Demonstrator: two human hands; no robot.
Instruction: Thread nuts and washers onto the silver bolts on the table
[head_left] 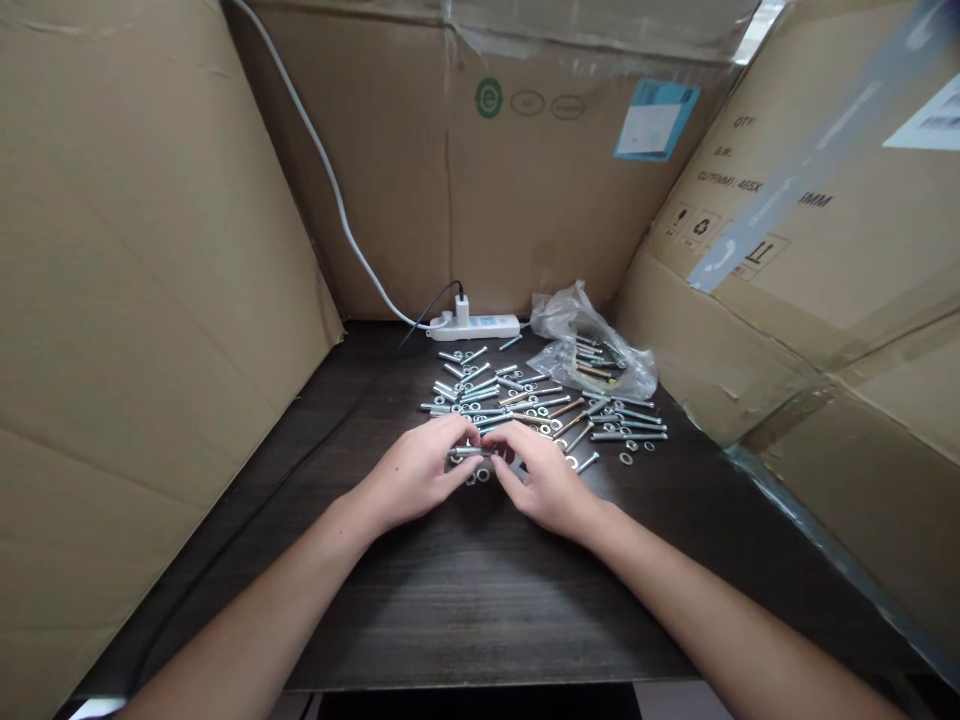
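Between the thumb and fingers of my left hand (420,470) lies a short silvery expansion bolt (466,452), held level over the dark table. My right hand (544,475) meets it from the other side, its thumb and forefinger closed at the bolt's right end. Whatever small part sits in those fingertips is hidden. Just beyond both hands spreads a pile of loose expansion bolts (491,393), some silvery and some brassy. Loose washers, such as one washer (626,459) at the right, lie among them, and a few show beneath my hands.
A clear plastic bag (592,340) with more bolts inside lies behind the pile on the right. At the back stands a white power strip (480,327) with a plugged-in charger. Cardboard walls enclose three sides of the table (450,600). A black cable (270,495) runs along the left.
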